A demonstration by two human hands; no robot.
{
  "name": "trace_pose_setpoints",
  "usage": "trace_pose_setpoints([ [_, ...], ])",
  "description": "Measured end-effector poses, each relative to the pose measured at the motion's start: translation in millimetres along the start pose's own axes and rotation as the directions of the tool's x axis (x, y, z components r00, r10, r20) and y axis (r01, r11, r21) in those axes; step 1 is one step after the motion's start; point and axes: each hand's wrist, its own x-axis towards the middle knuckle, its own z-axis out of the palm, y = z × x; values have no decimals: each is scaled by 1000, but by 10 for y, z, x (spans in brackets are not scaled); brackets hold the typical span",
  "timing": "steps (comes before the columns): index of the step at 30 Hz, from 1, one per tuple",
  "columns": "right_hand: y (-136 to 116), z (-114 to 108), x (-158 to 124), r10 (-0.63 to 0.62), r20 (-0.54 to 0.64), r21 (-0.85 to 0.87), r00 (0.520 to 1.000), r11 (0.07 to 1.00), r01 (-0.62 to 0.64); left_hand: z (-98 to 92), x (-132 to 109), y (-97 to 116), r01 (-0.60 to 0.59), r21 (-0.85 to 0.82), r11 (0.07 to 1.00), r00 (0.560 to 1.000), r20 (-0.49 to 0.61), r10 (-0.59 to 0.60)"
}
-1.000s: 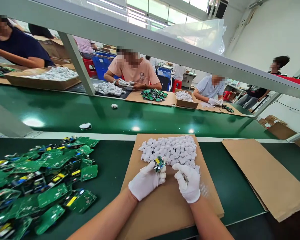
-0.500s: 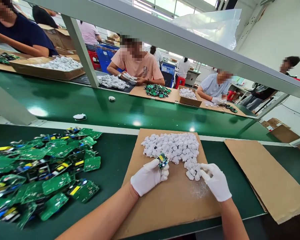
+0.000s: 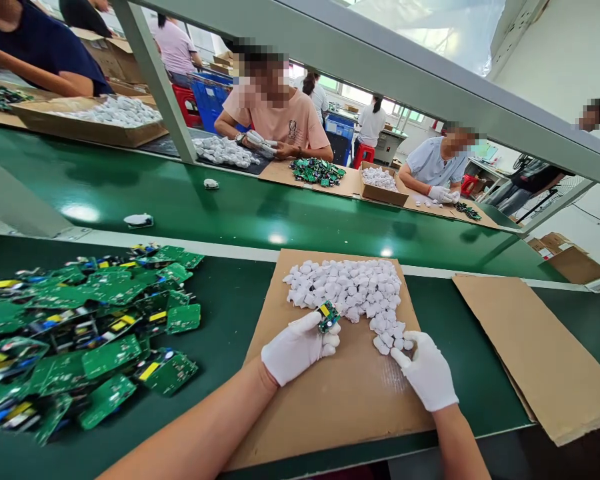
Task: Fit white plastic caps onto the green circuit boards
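My left hand (image 3: 303, 343), in a white glove, pinches a small green circuit board (image 3: 328, 316) with a yellow part, held above the cardboard sheet (image 3: 330, 407). A heap of small white pieces (image 3: 345, 287) spreads over the back of that sheet, trailing toward me on its right. At this near end, my gloved right hand (image 3: 427, 367) has thumb and fingers closed round a white piece (image 3: 408, 345), partly covered by the fingers. To the left lies a large pile of green circuit boards (image 3: 105, 320) with yellow and blue parts.
Behind the sheet runs a green conveyor belt (image 3: 240, 217) carrying two white-covered items (image 3: 139, 220). A grey frame bar (image 3: 380, 73) crosses overhead. More flat cardboard (image 3: 540, 353) lies at right. Across the belt several co-workers sit beside boards and white items.
The two items on the belt have shifted left. My right hand has moved slightly, its thumb and fingers at the heap's near end. My left hand still holds the board; the view has tilted a little.
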Motion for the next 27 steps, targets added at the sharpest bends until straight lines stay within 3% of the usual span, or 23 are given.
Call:
trace_pose_setpoints([
  [4, -78, 67, 24, 44, -1, 68, 999, 997, -44, -5, 2, 2, 25, 4, 1000, 1000, 11, -25],
  [7, -18, -6, 9, 70, 47, 160, 996, 984, -77, -5, 6, 1, 29, 4, 1000, 999, 15, -29],
  [9, 42, -111, -4, 153, 88, 379, 984, 909, -175, -1, 10, -2, 16, 11, 1000, 1000, 10, -16],
  [12, 30, -283, 13, 221, 165, 639, 961, 718, -275, 21, 11, -9, -9, 41, 999, 1000, -3, 9],
  [16, -304, -369, 137, 80, 306, 787, 949, 539, -300, 83, 3, 9, -39, 104, 994, 999, -22, 41],
  [20, -788, -196, 286, -39, 371, 846, 928, 426, -320, 120, -6, 61, -50, 150, 987, 999, 0, 50],
  [23, -1041, 1, 354, -47, 397, 849, 917, 399, -347, 115, -6, 95, -73, 115, 991, 997, 2, 73],
  [27, -1174, 164, 354, -153, 418, 848, 896, 420, -324, 124, 4, 130, -103, 130, 986, 986, -116, 118],
])
